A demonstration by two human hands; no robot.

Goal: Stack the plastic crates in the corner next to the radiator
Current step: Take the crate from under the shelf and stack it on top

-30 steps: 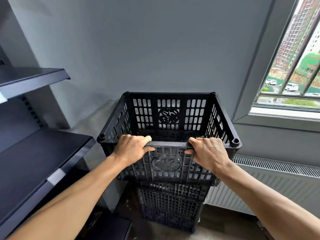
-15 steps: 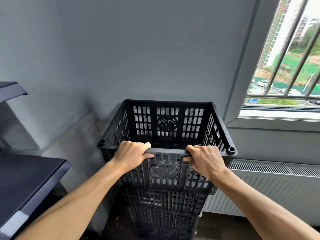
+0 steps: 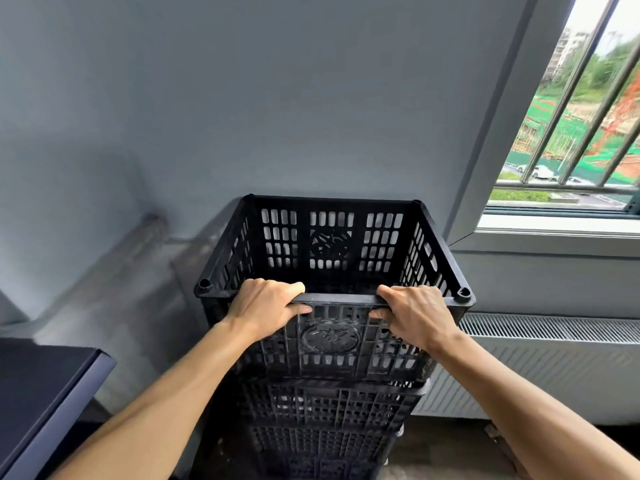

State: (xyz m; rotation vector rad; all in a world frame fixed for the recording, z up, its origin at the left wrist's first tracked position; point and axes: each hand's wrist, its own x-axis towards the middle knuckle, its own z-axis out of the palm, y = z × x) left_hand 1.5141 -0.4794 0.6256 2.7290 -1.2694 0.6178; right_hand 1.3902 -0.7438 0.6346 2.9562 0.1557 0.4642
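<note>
A black slatted plastic crate (image 3: 332,244) sits on top of a stack of black crates (image 3: 325,431) in the corner, its open top facing me. My left hand (image 3: 265,306) and my right hand (image 3: 415,313) both grip its near rim, thumbs on top, fingers curled under the edge. The crate looks level and rests on the one below. The white radiator (image 3: 540,368) runs along the wall directly to the right of the stack. The stack's base is cut off by the frame bottom.
Grey walls meet behind the crates. A dark shelf (image 3: 45,396) juts in at lower left. A barred window (image 3: 568,133) with a sill lies above the radiator. Brown floor (image 3: 450,455) shows to the right of the stack.
The view has swung right and tilted up: the shelves on the left have slid mostly out of frame. Both hands keep the same grip on the top crate's rim.
</note>
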